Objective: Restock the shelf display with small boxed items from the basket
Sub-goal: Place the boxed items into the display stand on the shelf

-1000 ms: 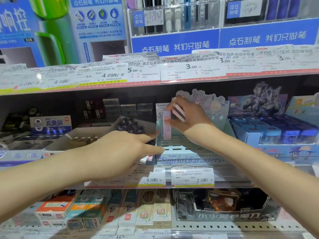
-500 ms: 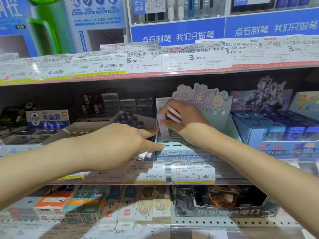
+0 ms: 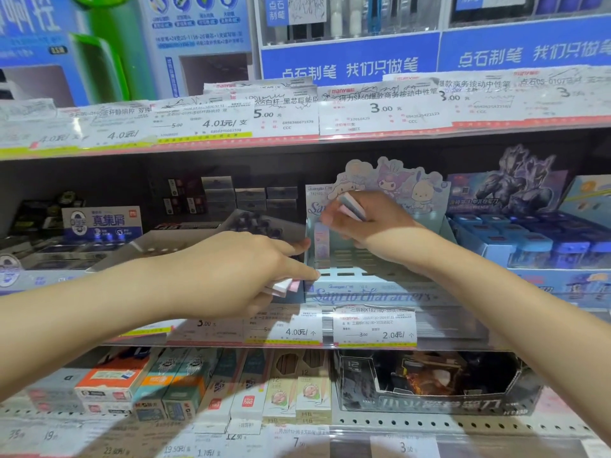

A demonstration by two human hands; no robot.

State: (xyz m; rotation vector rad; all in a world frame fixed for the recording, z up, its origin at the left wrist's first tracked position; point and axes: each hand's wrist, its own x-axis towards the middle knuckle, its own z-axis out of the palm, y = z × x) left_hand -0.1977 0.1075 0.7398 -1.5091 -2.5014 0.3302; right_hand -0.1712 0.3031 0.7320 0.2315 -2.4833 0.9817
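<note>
My right hand (image 3: pixel 367 223) reaches into the pale blue cardboard tray (image 3: pixel 373 285), its slotted floor ribbed like a grate. The fingers are curled round a few slim pastel boxes (image 3: pixel 352 205), pink and grey-blue, smooth and flat-sided. Just under my fingertips one pink box (image 3: pixel 321 241) stands upright in the tray's left rear corner; whether I touch it I cannot tell. My left hand (image 3: pixel 238 272) hovers at the tray's front left corner, forefinger stretched to the rim, the other fingers folded over more boxes (image 3: pixel 284 287), white and pink, their ends poking out beneath. The tray's die-cut backboard (image 3: pixel 396 180) shows cartoon characters. The tray sits on a middle shelf (image 3: pixel 446 328) fronted by a clear glossy strip of paper price tags (image 3: pixel 373 328). Blue cartons (image 3: pixel 542 246) crowd the right, dark packs (image 3: pixel 231 193) the left, all in a stationery aisle.
</note>
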